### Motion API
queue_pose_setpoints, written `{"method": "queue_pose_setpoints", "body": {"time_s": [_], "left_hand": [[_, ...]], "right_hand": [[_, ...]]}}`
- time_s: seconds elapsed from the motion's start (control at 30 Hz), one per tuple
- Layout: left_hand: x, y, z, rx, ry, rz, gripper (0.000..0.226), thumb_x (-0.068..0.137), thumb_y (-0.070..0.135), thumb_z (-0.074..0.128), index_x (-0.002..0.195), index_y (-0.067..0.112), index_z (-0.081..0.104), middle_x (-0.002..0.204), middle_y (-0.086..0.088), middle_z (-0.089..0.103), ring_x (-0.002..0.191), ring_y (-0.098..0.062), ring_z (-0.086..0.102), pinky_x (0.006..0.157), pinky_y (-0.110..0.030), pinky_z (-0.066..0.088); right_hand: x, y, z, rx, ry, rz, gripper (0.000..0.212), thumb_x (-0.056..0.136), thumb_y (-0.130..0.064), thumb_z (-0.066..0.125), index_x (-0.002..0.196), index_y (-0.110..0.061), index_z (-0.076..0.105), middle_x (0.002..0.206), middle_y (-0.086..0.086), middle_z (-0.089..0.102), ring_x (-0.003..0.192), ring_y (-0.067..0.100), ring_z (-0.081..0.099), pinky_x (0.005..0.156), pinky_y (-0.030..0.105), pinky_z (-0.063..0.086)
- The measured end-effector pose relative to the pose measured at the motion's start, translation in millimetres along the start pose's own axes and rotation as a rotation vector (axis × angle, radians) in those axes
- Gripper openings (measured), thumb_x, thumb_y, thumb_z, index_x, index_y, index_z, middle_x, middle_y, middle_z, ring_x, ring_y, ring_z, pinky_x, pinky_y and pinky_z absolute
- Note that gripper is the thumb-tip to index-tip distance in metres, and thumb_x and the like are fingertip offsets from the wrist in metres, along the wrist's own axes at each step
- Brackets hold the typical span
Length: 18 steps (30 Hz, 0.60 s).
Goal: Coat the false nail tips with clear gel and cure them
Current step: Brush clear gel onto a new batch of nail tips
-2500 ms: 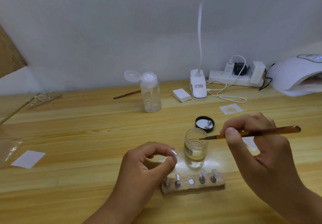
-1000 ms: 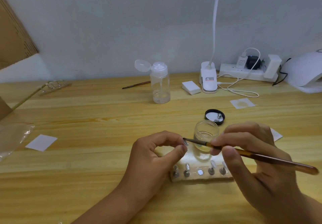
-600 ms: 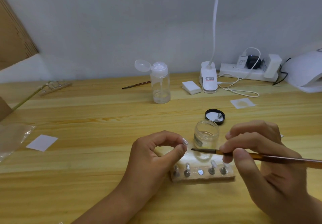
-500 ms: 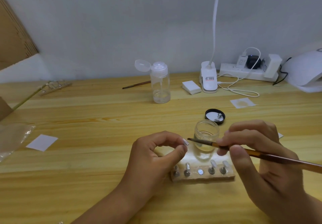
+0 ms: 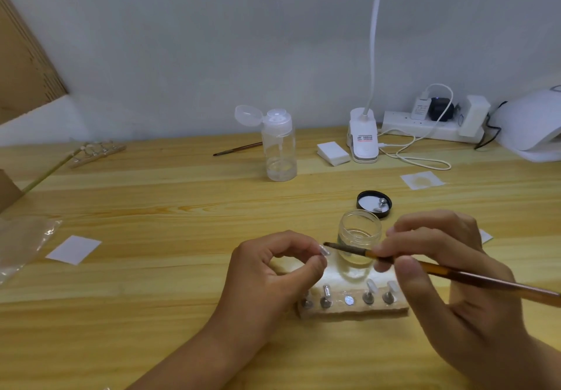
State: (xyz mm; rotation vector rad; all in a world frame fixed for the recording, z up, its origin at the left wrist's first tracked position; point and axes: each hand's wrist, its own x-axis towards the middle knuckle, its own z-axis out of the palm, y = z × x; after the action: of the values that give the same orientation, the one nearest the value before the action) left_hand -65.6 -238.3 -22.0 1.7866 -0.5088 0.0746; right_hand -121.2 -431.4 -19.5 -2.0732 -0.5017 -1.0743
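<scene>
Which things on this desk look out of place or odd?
The bottle has its cap flipped open, one white pad bears a yellowish stain, and the holder has a bare middle peg. Nothing looks spilled.

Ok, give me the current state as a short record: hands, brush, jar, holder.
left hand: pinches one nail tip
right hand: holds brush, bristles at that tip
gel jar: open, behind brush; lid lies beyond it
holder: in front of jar, middle spot empty
curing lamp: far right of view
</scene>
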Motion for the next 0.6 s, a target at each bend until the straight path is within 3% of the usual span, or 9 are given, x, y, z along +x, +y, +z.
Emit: {"method": "queue_pose_setpoints", "body": {"time_s": [0.07, 0.23, 0.47, 0.6], "left_hand": [[-0.2, 0.1, 0.4, 0.003, 0.005, 0.0, 0.006, 0.072, 0.02, 0.075, 0.073, 0.026, 0.076, 0.074, 0.012, 0.073, 0.076, 0.003, 0.066, 0.069, -0.004, 0.043], [-0.7, 1.6, 0.2, 0.005, 0.001, -0.007, 0.006, 0.071, 0.021, 0.073, 0.073, 0.026, 0.076, 0.076, 0.012, 0.074, 0.076, 0.001, 0.066, 0.067, -0.004, 0.043], [0.0, 1.5, 0.6, 0.025, 0.012, -0.005, 0.007, 0.07, 0.022, 0.073, 0.073, 0.028, 0.075, 0.073, 0.014, 0.072, 0.074, 0.004, 0.064, 0.069, -0.004, 0.041], [-1.2, 0.8, -0.5, 0.024, 0.014, -0.005, 0.007, 0.072, 0.02, 0.074, 0.074, 0.027, 0.076, 0.075, 0.013, 0.073, 0.076, 0.003, 0.065, 0.069, -0.004, 0.042]], "right_hand": [[-0.8, 0.5, 1.7, -0.01, -0.033, 0.002, 0.015, 0.094, -0.03, 0.051, 0.093, -0.027, 0.065, 0.081, -0.008, 0.067, 0.097, 0.01, 0.06, 0.088, 0.03, 0.036], [-0.7, 0.4, -2.7, -0.017, 0.006, 0.047, 0.017, 0.084, -0.02, 0.052, 0.077, -0.024, 0.067, 0.082, -0.002, 0.064, 0.094, 0.018, 0.059, 0.09, 0.023, 0.033], [0.0, -0.3, 0.9, -0.014, -0.031, 0.02, 0.016, 0.093, -0.029, 0.052, 0.09, -0.026, 0.068, 0.084, -0.008, 0.067, 0.099, 0.011, 0.06, 0.089, 0.028, 0.036], [-0.9, -0.7, -1.0, -0.021, -0.018, 0.045, 0.016, 0.085, -0.021, 0.053, 0.08, -0.023, 0.068, 0.081, -0.003, 0.066, 0.096, 0.021, 0.061, 0.09, 0.024, 0.034]]}}
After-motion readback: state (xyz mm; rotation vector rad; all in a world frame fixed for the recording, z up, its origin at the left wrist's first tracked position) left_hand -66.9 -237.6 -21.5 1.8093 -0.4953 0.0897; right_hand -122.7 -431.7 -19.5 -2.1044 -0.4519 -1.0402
